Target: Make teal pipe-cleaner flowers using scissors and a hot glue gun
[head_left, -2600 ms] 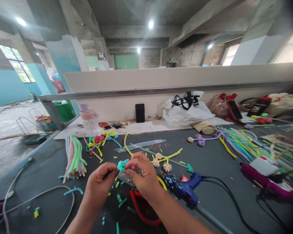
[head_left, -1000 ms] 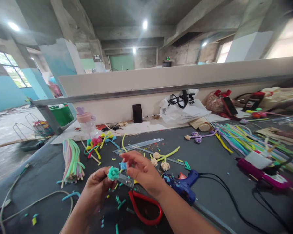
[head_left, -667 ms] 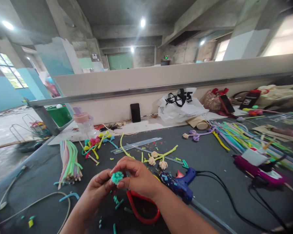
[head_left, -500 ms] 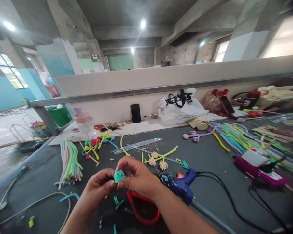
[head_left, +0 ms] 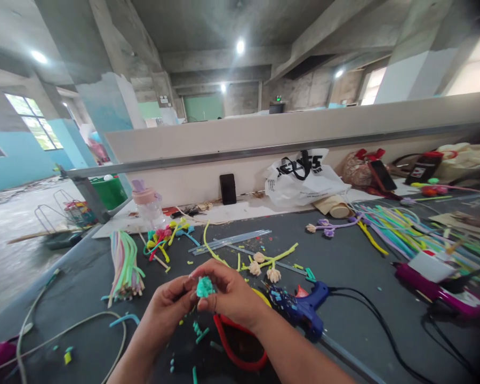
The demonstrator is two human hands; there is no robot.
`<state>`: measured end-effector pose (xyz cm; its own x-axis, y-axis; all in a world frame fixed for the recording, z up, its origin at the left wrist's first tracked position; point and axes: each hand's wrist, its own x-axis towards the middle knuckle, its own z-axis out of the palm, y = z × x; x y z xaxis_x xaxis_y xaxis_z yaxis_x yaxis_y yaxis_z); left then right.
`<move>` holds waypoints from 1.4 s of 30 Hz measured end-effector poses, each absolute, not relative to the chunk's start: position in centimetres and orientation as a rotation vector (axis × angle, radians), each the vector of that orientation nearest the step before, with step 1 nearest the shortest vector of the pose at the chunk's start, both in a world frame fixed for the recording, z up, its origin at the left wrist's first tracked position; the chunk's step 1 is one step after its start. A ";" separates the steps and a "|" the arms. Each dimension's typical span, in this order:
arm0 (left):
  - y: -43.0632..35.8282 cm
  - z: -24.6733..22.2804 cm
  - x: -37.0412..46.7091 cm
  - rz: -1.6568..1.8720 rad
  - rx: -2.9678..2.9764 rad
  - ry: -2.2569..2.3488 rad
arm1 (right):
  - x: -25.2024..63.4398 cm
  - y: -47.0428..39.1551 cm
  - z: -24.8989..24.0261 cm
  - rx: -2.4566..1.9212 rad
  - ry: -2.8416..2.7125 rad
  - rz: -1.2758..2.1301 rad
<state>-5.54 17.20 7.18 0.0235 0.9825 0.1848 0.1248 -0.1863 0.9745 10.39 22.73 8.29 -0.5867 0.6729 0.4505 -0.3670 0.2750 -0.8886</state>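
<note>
Between my hands is a small teal flower bud [head_left: 205,287], crumpled and fuzzy. My left hand [head_left: 168,305] pinches it from the left with thumb and fingertips. From the right, my right hand [head_left: 229,293] holds it with curled fingers and thumb; part of the bud is hidden behind the fingers. A red loop-shaped handle [head_left: 244,364] lies on the dark table just below my right hand. Short teal offcuts [head_left: 200,333] are scattered beneath the hands. Just beyond them lie cream flowers on a yellow-green stem [head_left: 278,253].
A blue glue gun [head_left: 304,309] with a trailing cord lies at right, and a purple glue gun [head_left: 440,288] farther right. Bundled pastel stems [head_left: 126,264] are at left. A clear bottle [head_left: 148,205], a phone [head_left: 228,189] and a white bag [head_left: 304,181] stand along the back.
The teal bud has turned a little in my fingers, showing a more ruffled side. Everything in view has shifted slightly right as my head moved.
</note>
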 end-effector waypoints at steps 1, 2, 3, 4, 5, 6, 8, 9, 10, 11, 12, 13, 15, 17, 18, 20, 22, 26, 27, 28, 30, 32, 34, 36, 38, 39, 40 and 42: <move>17.2 7.4 -5.5 1.251 1.462 1.225 | 10.4 22.8 8.4 -0.287 -1.668 1.410; 17.2 7.7 -5.4 1.231 1.493 1.256 | 10.5 22.9 8.5 -0.298 -1.669 1.362; 17.1 8.1 -5.4 1.218 1.540 1.291 | 10.5 22.9 8.5 -0.315 -1.664 1.329; 17.1 8.5 -5.3 1.212 1.599 1.328 | 10.5 22.9 8.6 -0.334 -1.658 1.307; 17.0 8.8 -5.2 1.211 1.661 1.363 | 10.5 22.9 8.7 -0.346 -1.653 1.291; 17.0 9.0 -5.2 1.216 1.717 1.393 | 10.4 22.9 8.7 -0.344 -1.646 1.282; 16.9 9.3 -5.2 1.240 1.771 1.412 | 10.4 22.9 8.6 -0.314 -1.626 1.283; 16.9 9.3 -5.2 1.255 1.766 1.390 | 10.4 22.8 8.6 -0.301 -1.613 1.295; 17.0 9.2 -5.2 1.272 1.742 1.349 | 10.4 22.8 8.6 -0.295 -1.598 1.319; 17.0 9.1 -5.2 1.293 1.696 1.302 | 10.4 22.7 8.6 -0.290 -1.583 1.357; 17.0 9.0 -5.2 1.318 1.633 1.260 | 10.4 22.6 8.6 -0.284 -1.571 1.409; 17.0 8.8 -5.2 1.347 1.558 1.225 | 10.5 22.6 8.6 -0.275 -1.558 1.466; 17.0 8.7 -5.2 1.390 1.385 1.174 | 10.6 22.5 8.7 -0.242 -1.526 1.577; 16.9 8.5 -5.3 1.408 1.210 1.119 | 10.8 22.5 8.7 -0.201 -1.484 1.657; 16.9 8.5 -5.3 1.412 1.129 1.089 | 10.8 22.5 8.7 -0.182 -1.459 1.685; 16.8 8.4 -5.5 1.431 0.983 1.052 | 11.0 22.7 8.7 -0.148 -1.419 1.717; 16.7 8.4 -5.5 1.449 0.905 1.044 | 11.1 22.8 8.6 -0.143 -1.422 1.702; 16.1 9.0 -5.2 1.375 0.996 1.076 | 11.2 22.6 8.8 -0.175 -1.498 1.632; 15.9 9.2 -5.0 1.340 1.039 1.103 | 11.2 22.4 8.9 -0.176 -1.506 1.629; 15.7 9.4 -4.8 1.309 1.076 1.138 | 11.1 22.3 9.0 -0.172 -1.508 1.630; 15.4 9.8 -4.4 1.258 1.139 1.216 | 11.0 22.0 9.2 -0.159 -1.499 1.625; 15.2 9.9 -4.2 1.223 1.221 1.326 | 10.9 21.9 9.1 -0.158 -1.499 1.595; 15.2 9.9 -4.2 1.211 1.302 1.457 | 10.7 22.0 8.9 -0.164 -1.496 1.586; 15.6 9.7 -4.9 1.216 1.349 1.588 | 10.6 22.4 8.6 -0.177 -1.458 1.609; 16.3 9.5 -6.2 1.245 1.349 1.727 | 10.6 23.1 8.5 -0.196 -1.364 1.610; 16.8 9.4 -7.1 1.269 1.338 1.821 | 10.6 23.4 8.5 -0.216 -1.309 1.580; 17.4 9.3 -8.1 1.284 1.324 1.912 | 10.7 23.7 8.5 -0.239 -1.260 1.542; 18.5 9.0 -9.9 1.303 1.285 2.079 | 10.8 24.2 8.5 -0.284 -1.193 1.476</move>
<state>-9.91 18.54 8.95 -0.5163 0.8434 0.1491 0.5017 0.1568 0.8507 10.79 24.25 8.52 -0.3121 0.8463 0.4317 -0.5998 0.1769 -0.7803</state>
